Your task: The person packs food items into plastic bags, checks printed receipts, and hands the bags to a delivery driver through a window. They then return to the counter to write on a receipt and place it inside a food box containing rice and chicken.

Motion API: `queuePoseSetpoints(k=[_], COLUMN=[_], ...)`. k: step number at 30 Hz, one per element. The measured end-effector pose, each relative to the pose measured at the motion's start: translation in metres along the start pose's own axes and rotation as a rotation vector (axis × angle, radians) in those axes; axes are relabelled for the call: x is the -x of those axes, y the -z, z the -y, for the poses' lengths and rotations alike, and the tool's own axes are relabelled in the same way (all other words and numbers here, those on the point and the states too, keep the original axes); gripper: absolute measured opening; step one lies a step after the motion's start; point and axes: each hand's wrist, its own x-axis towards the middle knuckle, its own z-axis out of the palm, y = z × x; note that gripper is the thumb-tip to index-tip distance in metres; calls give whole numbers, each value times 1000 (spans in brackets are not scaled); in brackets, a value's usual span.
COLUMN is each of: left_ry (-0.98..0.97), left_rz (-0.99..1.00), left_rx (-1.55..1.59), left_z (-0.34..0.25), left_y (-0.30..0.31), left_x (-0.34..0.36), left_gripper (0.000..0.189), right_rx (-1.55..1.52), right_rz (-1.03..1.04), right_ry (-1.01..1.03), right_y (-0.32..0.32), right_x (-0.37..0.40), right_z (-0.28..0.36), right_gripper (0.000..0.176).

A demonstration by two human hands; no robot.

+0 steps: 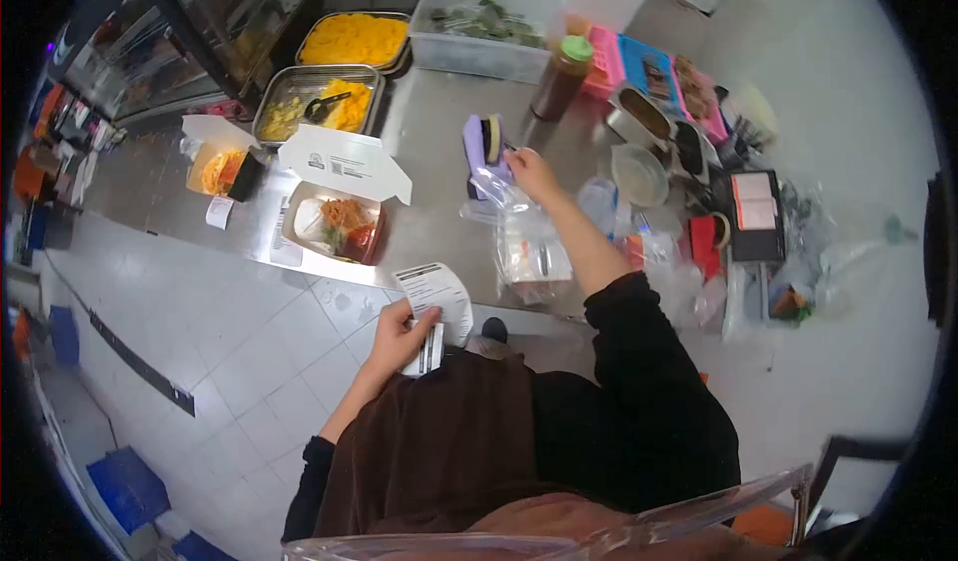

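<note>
My left hand (401, 335) is closed on a curled printed receipt (437, 293), in front of the counter's edge. My right hand (532, 175) reaches over the counter beside a purple object (477, 152) with a dark and tan part; its fingers are pinched on something small and dark that I cannot make out. Clear plastic bags (529, 247) lie under my right wrist. Left of them an open takeaway box (337, 224) holds white and orange-brown food, its white lid (344, 165) raised. A second open box (226, 170) with orange food stands farther left, a small slip near it.
Metal trays of yellow food (354, 38) stand at the back beside a clear bin of green leaves (481, 24). To the right are a green-capped bottle (565, 80), metal containers (640, 117), coloured baskets (647, 62), a tape roll and a black tray with paper (756, 212).
</note>
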Motion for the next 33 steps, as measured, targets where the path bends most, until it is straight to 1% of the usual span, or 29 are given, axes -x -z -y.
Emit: queuePoseSetpoints(k=[1,3,4,5,8,10,11,14,15,18,21,23,24,25,26,27,30,33], left_ry=[-42,8,31,36,48,63,14,-52,-41,-31,-61,-80,-63,-47,-28,-62,-142,-180], left_rz=[-59,-158,-203,-230,-288,-312,-331,-392,-407,-440,-473,-496,-494,-493,-493,-491,-480,-441], left_rx=[48,102,127,114,115,149,171,144,170,213,212,208,210,214,219,228,242,237], left_z=[7,14,15,14,8,-3,-2,-5,-3,2,0,1,3,5,7,8,6,3], left_y=[1,5,7,9,4,1,0,3,4,9,14,17,19,21,21,21,18,18], left_x=[-1,-1,-2,-4,-12,-17,-19,-18,-17,-15,-12,-8,-7,-5,-4,-5,-4,-3], left_gripper=[20,19,19,19,18,19,19,19,19,19,18,18,18,18,18,20,30,41], right_rx=[19,-20,-37,-81,-294,-701,-907,49,291,395,278,102,14,-67,-145,-222,-385,-794], right_rz=[-31,49,87,197,368,334,312,-128,-156,-28,188,106,63,-42,-144,-240,-94,-31], right_ry=[-35,-257,-371,-463,-407,-439,-446,152,135,-34,-452,-502,-525,-387,-248,-111,-423,-409], right_y=[-16,-28,-28,-15,-25,-15,-12,-22,-6,-7,-4,11,16,4,-18,-30,-33,-8], right_x=[-8,-17,-15,-11,-16,-5,1,33,47,47,24,24,22,17,9,3,-9,14], right_z=[-4,-18,-12,12,-17,-17,-14,-14,25,32,25,27,29,13,-18,-37,-16,22], right_gripper=[40,38,38,32,28,24,23,18,17,21,30,29,29,28,31,37,48,53])
